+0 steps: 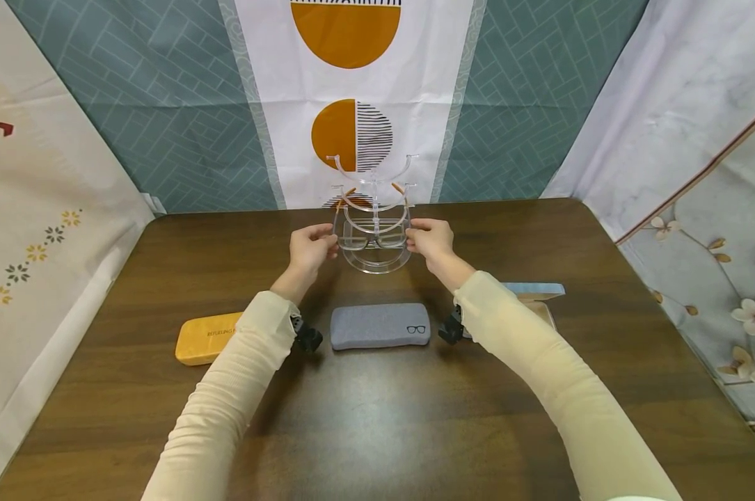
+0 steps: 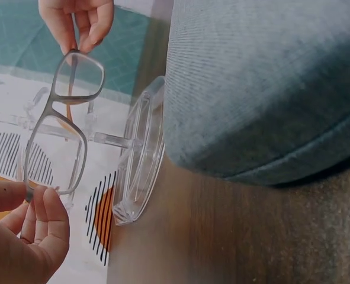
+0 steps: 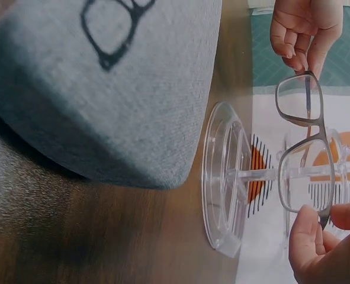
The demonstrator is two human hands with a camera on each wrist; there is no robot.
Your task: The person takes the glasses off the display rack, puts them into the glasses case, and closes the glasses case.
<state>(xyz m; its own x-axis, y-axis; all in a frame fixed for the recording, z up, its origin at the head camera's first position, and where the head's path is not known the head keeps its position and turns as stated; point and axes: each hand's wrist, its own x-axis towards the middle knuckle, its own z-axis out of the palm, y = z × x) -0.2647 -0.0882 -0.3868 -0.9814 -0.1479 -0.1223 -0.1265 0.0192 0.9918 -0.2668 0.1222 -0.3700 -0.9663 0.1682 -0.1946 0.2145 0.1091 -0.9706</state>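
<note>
A pair of eyeglasses with a grey front and orange-brown temples is held between both hands, one at each end of the front. My left hand pinches one end between thumb and fingers. The other end is pinched by my right hand. Just behind the glasses stands a clear tiered eyewear stand, upright on its oval base. In the right wrist view the glasses overlap the stand's arms; whether they touch cannot be told. On the table between the forearms lies a closed grey glasses case.
A yellow glasses case lies at the left, partly covered by the left sleeve. At the right, an open case with a light blue lid is partly hidden by the right sleeve. Hanging cloth rises behind the brown table.
</note>
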